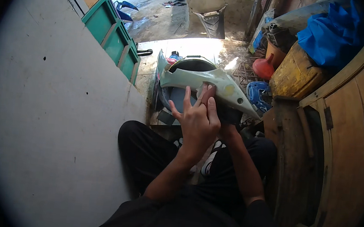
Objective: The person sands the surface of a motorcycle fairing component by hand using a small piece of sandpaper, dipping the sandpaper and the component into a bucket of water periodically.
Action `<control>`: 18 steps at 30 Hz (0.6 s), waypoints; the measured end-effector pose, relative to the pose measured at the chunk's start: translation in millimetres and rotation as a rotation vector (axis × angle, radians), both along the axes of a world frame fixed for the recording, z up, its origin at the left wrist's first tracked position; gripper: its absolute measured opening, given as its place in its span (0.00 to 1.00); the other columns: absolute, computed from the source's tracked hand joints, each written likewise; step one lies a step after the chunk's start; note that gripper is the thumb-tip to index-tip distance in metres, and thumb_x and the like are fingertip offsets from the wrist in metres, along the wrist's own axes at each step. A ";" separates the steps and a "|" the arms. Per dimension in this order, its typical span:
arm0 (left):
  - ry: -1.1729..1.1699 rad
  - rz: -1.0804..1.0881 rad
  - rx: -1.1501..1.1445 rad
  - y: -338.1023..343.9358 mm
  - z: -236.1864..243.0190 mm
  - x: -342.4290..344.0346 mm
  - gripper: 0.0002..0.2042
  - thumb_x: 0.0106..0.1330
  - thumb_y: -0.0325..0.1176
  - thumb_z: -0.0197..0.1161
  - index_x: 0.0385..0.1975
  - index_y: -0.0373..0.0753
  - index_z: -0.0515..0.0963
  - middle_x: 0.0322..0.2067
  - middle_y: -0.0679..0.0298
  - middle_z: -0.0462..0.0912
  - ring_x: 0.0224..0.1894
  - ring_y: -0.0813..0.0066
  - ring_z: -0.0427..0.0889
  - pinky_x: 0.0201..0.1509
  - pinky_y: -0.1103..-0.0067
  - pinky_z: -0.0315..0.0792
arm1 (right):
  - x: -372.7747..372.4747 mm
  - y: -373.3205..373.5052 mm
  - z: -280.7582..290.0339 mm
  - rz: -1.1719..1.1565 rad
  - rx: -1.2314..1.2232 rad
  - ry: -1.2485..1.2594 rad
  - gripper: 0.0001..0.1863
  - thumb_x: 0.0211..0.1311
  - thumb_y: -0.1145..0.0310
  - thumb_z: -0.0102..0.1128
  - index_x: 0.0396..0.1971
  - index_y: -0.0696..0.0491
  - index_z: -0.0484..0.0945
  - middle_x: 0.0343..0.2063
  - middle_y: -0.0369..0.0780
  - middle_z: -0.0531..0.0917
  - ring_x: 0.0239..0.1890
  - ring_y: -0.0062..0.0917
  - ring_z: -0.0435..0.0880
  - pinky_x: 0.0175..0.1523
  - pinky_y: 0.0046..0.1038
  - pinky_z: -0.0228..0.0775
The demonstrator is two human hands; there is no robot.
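Observation:
My left hand presses a reddish-brown pad or sheet against a pale mint-green, patchy plastic vehicle panel. Its thumb and nearer fingers are at the pad; the outer fingers stretch apart. My right hand is lower and to the right, beneath the panel, with its fingers hidden. The panel lies slanted across a dark round bucket or tub.
A white wall borders my left, beside green crates. Right are a wooden panel, yellow container, red funnel, blue tarp and blue plastic item. A concrete ledge stands ahead.

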State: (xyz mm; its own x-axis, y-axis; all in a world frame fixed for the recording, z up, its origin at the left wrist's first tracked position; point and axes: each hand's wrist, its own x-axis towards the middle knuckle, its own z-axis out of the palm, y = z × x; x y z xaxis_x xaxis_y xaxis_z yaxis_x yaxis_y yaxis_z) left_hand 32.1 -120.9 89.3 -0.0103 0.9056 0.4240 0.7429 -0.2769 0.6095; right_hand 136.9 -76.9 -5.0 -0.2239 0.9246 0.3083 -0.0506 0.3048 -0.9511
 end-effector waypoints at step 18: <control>0.012 -0.193 0.121 -5.4 2.6 4.4 0.19 0.74 0.37 0.49 0.58 0.41 0.80 0.64 0.61 0.76 0.72 0.50 0.62 0.75 0.46 0.39 | -7.3 -12.6 -5.7 -0.021 -0.067 0.148 0.23 0.75 0.65 0.53 0.65 0.58 0.66 0.62 0.45 0.72 0.63 0.31 0.72 0.67 0.33 0.65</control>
State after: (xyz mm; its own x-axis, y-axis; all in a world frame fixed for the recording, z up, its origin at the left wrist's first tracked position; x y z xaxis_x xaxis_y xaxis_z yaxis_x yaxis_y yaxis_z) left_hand 36.6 -126.3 91.9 0.1637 0.8326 0.5291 0.6758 -0.4854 0.5547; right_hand 129.6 -89.5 -10.7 -0.1613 0.9482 0.2738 -0.1864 0.2432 -0.9519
